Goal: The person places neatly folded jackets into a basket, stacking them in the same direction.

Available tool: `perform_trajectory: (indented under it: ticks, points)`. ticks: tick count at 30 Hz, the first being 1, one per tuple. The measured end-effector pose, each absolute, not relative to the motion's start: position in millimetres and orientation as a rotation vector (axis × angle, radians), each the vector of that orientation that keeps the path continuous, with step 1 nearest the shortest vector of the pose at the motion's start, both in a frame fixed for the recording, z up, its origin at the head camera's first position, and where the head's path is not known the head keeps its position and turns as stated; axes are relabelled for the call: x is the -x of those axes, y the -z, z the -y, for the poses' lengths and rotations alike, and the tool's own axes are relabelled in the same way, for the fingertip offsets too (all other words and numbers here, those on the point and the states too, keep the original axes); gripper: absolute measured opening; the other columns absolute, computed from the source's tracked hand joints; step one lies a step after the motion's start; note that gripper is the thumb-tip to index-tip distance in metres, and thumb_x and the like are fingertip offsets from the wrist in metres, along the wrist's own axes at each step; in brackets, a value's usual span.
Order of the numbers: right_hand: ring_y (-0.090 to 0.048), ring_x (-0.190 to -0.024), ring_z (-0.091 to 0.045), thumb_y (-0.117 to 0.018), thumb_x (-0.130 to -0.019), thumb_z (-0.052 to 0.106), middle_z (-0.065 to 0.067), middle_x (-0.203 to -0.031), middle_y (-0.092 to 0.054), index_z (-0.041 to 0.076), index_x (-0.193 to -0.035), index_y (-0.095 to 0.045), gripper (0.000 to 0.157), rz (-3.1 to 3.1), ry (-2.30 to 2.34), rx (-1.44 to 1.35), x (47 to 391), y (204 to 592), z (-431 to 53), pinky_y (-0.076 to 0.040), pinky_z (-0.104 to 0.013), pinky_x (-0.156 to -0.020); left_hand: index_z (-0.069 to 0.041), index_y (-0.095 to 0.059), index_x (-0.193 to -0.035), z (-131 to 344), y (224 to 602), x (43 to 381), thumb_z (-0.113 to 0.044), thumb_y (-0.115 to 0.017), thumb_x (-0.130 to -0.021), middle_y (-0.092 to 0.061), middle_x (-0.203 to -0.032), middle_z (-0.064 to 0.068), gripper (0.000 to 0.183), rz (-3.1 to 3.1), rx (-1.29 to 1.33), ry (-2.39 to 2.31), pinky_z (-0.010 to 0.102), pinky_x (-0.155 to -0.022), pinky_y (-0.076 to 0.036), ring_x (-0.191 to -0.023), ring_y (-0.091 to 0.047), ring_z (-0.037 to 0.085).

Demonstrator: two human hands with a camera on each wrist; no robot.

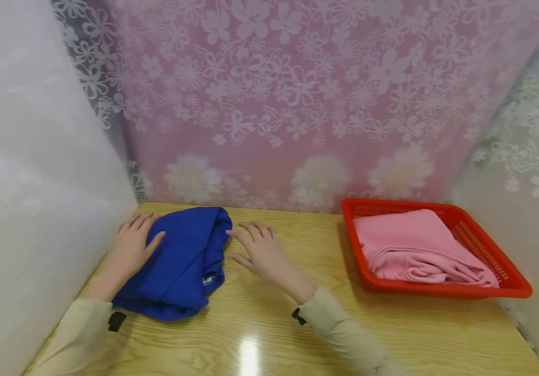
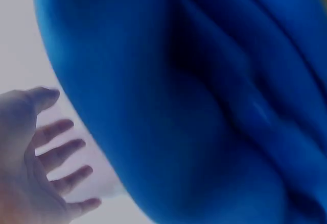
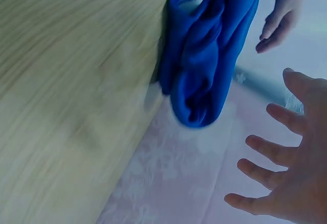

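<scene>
The table is pale wood-grain, smooth and glossy enough to throw back a bright patch of light near its front edge. The blue cloth on it is soft, matt fabric, lying in thick rounded folds; the wrist views show no sheen on it. The pink cloth looks like a similar soft, matt knit, with rolled folds. It lies in a basket of red plastic, slightly glossy, with slotted mesh walls. The sleeves are beige woven fabric, matt. The backdrop is a thin sheet printed with flowers.
</scene>
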State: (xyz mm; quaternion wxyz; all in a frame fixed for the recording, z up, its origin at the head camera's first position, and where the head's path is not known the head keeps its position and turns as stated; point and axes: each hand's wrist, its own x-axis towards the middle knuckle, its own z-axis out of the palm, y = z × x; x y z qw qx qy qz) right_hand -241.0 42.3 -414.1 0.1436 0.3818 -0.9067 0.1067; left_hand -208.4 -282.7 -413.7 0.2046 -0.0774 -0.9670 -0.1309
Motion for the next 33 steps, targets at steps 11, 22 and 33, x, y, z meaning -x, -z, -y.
perform_trajectory:
  ticks: [11, 22, 33]
  points:
    - [-0.037, -0.146, -0.034, -0.048, -0.103, 0.055, -0.008, -0.16, -0.038, 0.03, -0.155, -0.042, 0.058, 2.747, -0.274, -1.217, 241.7, 422.3, 18.5, -0.04, -0.055, -0.11, 0.008, -0.048, -0.145, 342.5, 439.4, 184.3, -0.029, -0.063, -0.102, -0.044, -0.145, 0.036, 0.059, 2.871, 0.219, 0.447, 0.07, -0.102, -0.035, -0.127, -0.043, 0.058]
    - [-0.028, -0.151, -0.031, -0.043, -0.101, 0.062, 0.001, -0.169, -0.019, 0.041, -0.159, -0.03, 0.063, 2.877, -0.239, -1.293, 243.2, 448.2, 36.7, -0.035, -0.063, -0.111, -0.005, -0.034, -0.157, 353.9, 455.8, 181.3, -0.049, -0.048, -0.106, -0.024, -0.157, 0.037, 0.07, 3.042, 0.126, 0.687, 0.076, -0.104, -0.029, -0.137, -0.029, 0.062]
    - [-0.025, -0.152, -0.029, -0.045, -0.101, 0.061, 0.006, -0.169, -0.017, 0.044, -0.158, -0.028, 0.062, 2.941, -0.334, -1.275, 243.3, 450.6, 27.3, -0.035, -0.069, -0.108, -0.008, -0.038, -0.157, 343.6, 457.4, 178.5, -0.049, -0.048, -0.105, -0.029, -0.155, 0.036, 0.066, 3.011, 0.117, 0.656, 0.075, -0.102, -0.032, -0.135, -0.033, 0.061]
